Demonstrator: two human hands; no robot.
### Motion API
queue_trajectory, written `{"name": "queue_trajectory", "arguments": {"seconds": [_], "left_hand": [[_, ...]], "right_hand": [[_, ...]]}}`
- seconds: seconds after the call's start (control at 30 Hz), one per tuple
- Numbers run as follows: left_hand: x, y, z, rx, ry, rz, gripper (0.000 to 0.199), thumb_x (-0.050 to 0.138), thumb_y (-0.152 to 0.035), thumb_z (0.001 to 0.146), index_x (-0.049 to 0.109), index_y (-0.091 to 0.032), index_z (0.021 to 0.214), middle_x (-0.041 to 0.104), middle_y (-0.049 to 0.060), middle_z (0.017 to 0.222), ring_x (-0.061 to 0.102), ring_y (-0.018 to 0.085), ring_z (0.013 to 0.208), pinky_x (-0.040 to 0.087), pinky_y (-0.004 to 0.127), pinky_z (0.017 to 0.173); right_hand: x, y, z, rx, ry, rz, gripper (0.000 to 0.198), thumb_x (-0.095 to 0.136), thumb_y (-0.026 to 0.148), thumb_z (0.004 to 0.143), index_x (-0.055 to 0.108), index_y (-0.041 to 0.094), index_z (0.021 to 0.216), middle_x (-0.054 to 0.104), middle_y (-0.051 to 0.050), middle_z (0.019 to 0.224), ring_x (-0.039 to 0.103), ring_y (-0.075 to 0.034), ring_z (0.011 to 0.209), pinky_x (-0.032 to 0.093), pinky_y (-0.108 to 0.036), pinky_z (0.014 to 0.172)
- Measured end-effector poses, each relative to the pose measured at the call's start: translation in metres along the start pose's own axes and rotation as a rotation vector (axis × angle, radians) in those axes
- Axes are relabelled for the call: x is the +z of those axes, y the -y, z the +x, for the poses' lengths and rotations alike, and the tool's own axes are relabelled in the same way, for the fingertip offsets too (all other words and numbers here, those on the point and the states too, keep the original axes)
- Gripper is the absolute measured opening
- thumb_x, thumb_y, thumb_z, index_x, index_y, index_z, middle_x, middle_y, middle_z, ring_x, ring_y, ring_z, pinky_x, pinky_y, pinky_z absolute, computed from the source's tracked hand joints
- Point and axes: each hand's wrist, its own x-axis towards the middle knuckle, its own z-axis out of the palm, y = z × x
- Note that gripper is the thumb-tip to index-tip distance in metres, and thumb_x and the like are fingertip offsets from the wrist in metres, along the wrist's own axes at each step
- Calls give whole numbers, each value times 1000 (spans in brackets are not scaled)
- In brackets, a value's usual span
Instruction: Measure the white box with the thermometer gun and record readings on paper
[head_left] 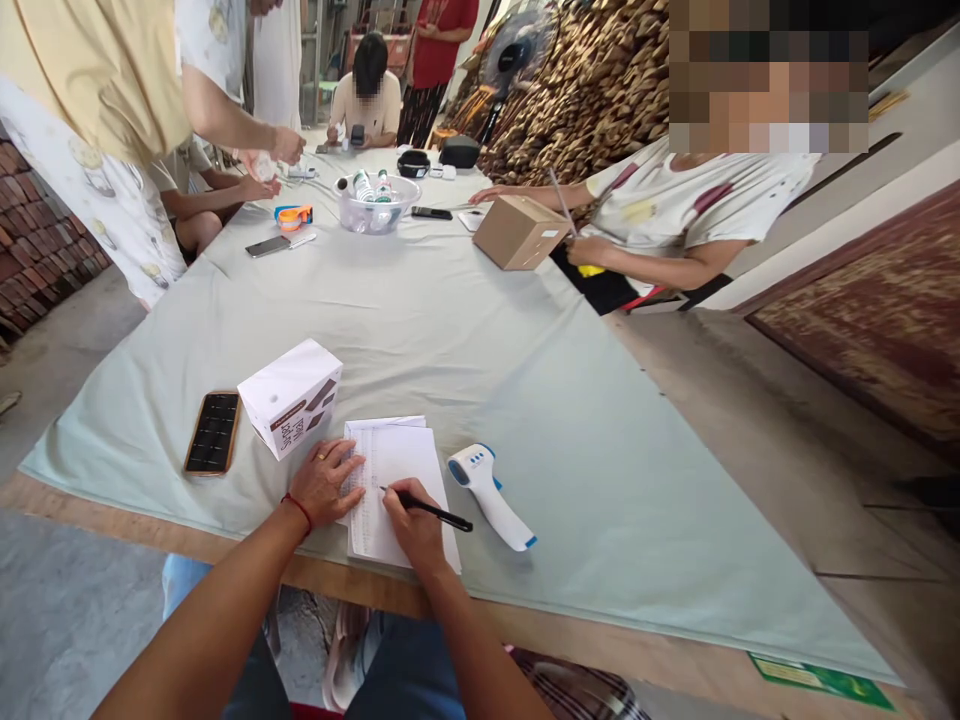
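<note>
The pale green tabletop (600,480) carries everything here. The stack of paper (405,455) lies flat near its front edge; it should be light and limp, its sheets apt to slide or crease, so a flat press at the margin suits it best. The white box (292,395) sits just beyond the left hand (324,483), which rests palm down with fingers spread on the paper's left side, grasping nothing. To the right of the sheets lies a white thermometer (491,495), near the right hand (412,525), whose fingers are closed around a black pen (442,515). Slim, stiff and light, the pen probably handles best pinched low on the barrel, close to its tip, which points at the page.
</note>
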Motion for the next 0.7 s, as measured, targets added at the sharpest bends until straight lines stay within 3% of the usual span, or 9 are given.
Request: {"name": "queue_trajectory", "arguments": {"seconds": [0.33, 0.7], "left_hand": [[1, 1, 0, 2, 8, -1, 42, 62, -36, 82, 60, -19, 121, 52, 13, 136, 43, 28, 130, 32, 46, 110], [2, 1, 0, 6, 2, 8, 43, 62, -35, 82, 60, -18, 120, 52, 13, 136, 44, 29, 129, 33, 46, 110]], "right_hand": [[0, -4, -1, 73, 14, 1, 17, 51, 36, 73, 52, 21, 65, 54, 3, 57, 49, -14, 54, 42, -26, 57], [1, -4, -2, 56, 30, -3, 17, 51, 36, 74, 52, 21, 65, 54, 3, 56, 48, -13, 54, 42, -26, 57]]}}
